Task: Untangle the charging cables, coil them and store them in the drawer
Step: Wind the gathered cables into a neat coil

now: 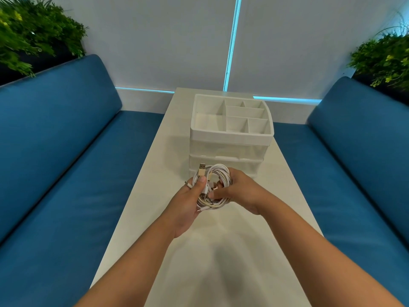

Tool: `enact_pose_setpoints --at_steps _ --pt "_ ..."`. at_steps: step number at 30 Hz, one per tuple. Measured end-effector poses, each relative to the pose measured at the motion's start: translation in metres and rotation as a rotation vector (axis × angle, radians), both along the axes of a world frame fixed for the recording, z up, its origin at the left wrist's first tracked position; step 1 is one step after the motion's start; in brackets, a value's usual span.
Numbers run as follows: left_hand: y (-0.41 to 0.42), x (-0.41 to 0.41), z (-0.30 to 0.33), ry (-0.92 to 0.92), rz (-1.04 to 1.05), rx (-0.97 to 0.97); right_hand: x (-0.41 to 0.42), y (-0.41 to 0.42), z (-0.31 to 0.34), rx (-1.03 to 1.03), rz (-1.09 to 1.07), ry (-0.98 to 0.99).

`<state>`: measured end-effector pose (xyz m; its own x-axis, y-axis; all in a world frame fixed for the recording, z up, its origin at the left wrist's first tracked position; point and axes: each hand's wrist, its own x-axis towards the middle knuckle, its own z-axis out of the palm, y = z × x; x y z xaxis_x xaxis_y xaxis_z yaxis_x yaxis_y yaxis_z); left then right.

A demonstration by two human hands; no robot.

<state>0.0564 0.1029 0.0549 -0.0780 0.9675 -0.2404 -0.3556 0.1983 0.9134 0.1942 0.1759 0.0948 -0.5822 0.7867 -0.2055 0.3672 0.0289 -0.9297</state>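
Head view: both hands hold 1 bundle of white, round-coiled charging cables above the long white counter, just near of the white plastic organiser with front drawers. Left hand grips the bundle's left side, thumb pressed below a gold USB plug that sticks up. Right hand curls round the right side, fingers through the loops.

Judgement: cables are coiled as 1 mass; whether strands are separate cannot be told. To do the step well: keep the left grip as anchor, tuck loose plug ends inside the loops, keep the coil flat. Both drawers look closed, so 1 hand must free itself to pull 1 out.
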Motion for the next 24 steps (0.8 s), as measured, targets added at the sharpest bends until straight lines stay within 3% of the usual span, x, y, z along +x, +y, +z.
enact_pose_setpoints --at_steps 4,13,24 --pt "-0.002 0.002 0.0 0.009 0.01 0.01 -0.005 -0.004 -0.001 0.088 -0.083 -0.053" --pt "-0.006 0.001 0.003 0.022 0.072 0.059 -0.007 -0.008 0.009 -0.024 0.01 0.015" --pt "-0.004 0.004 0.007 -0.006 0.047 0.061 -0.007 -0.012 0.005 0.052 -0.141 0.023"
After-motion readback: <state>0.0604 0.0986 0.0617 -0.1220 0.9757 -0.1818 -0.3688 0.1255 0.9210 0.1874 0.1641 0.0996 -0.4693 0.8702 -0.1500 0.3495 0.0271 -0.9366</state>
